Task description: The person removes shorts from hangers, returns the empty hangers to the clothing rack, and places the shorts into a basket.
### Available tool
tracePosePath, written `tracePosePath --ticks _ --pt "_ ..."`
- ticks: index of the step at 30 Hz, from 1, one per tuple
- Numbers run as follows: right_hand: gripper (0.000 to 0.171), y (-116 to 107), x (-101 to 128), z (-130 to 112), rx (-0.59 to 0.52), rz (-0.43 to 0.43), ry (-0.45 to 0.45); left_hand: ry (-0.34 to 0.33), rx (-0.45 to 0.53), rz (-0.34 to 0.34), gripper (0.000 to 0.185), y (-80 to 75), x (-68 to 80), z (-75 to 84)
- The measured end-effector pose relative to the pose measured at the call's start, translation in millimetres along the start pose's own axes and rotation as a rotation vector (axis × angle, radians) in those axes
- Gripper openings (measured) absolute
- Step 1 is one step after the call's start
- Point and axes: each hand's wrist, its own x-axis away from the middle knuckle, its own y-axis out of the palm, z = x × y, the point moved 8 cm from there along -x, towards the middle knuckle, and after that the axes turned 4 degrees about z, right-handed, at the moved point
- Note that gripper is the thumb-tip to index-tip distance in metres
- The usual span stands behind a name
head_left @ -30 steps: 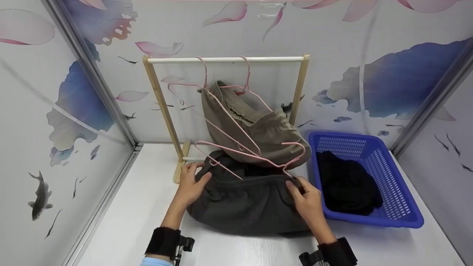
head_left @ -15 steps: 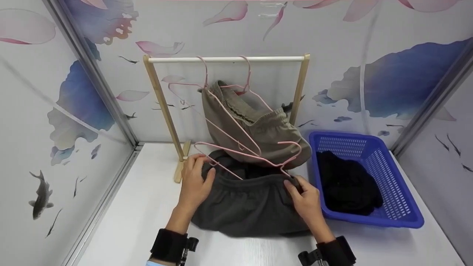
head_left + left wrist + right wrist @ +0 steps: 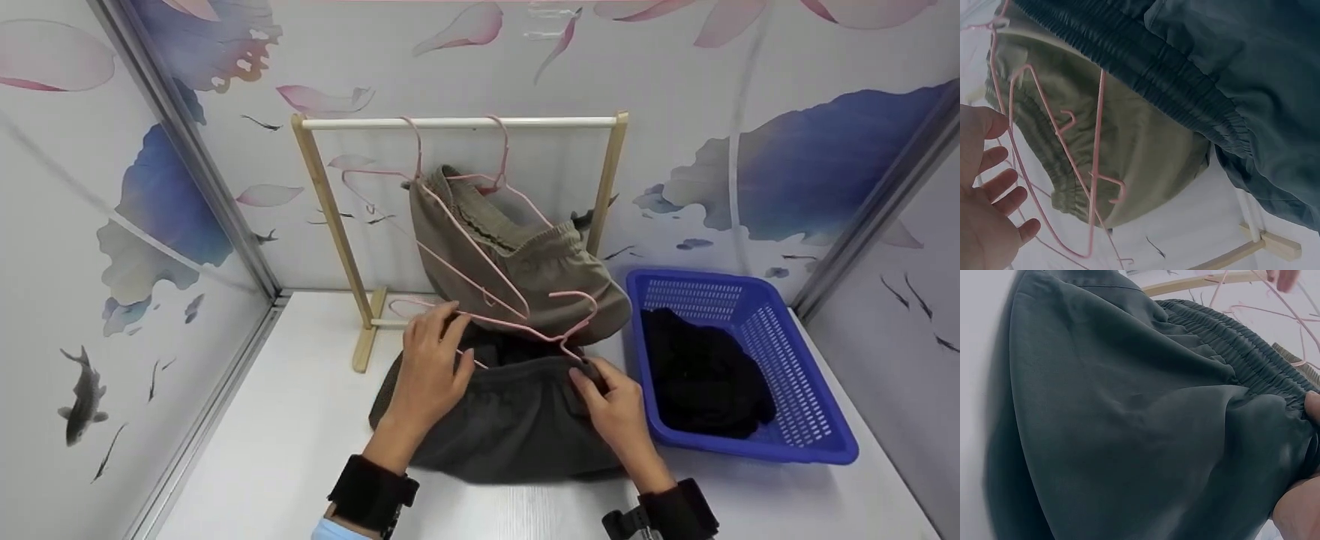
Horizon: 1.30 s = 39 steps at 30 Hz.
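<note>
Dark grey elastic-waist pants (image 3: 517, 427) lie bunched on the table, waistband facing the rack. My right hand (image 3: 619, 405) pinches the waistband at its right corner, thumb on the near side. A pink wire hanger (image 3: 514, 324) stands partly in the waist opening, its hook up and its right end hidden in the cloth. My left hand (image 3: 429, 367) is off the cloth, over the left part of the hanger. In the left wrist view its fingers (image 3: 1002, 185) are spread and loosely bent, with the thumb right at the pink wire.
Behind stands a rack with a white rail (image 3: 450, 122) and wooden legs. An empty pink hanger (image 3: 465, 217) and another bearing tan elastic-waist pants (image 3: 517, 277) hang from it. At right, a blue basket (image 3: 817, 450) holds black cloth (image 3: 705, 375).
My left hand has let go of the waistband's left side and moved right and up to the hanger. The hanger's hook has shifted left. My right hand keeps its pinch, moving slightly left.
</note>
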Motion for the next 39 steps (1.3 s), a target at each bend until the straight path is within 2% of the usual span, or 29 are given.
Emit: tracePosePath --ticks 5,9,15,24,29,39 --pt "0.01 2 0 -5 0.008 -0.002 -0.048 0.041 -0.05 -0.053 0.041 11.2 -1.9 11.3" --pt "0.012 6 0 -7 -0.011 -0.026 -0.083 0.053 -0.067 -0.065 0.043 16.0 -1.8 16.8" --pt "0.015 10 2 -9 -0.014 -0.056 -0.122 0.032 -0.07 -0.073 0.035 19.3 -1.8 20.8" --pt "0.019 13 3 -8 0.012 -0.073 -0.119 0.001 -0.005 -0.125 0.023 24.1 -3.0 24.5" --pt "0.022 14 4 -4 0.014 -0.096 -0.084 -0.013 0.025 -0.111 0.015 23.7 -2.8 23.3" --pt "0.025 12 6 -1 0.048 -0.109 -0.122 -0.055 0.058 -0.061 0.017 14.4 -1.6 18.1"
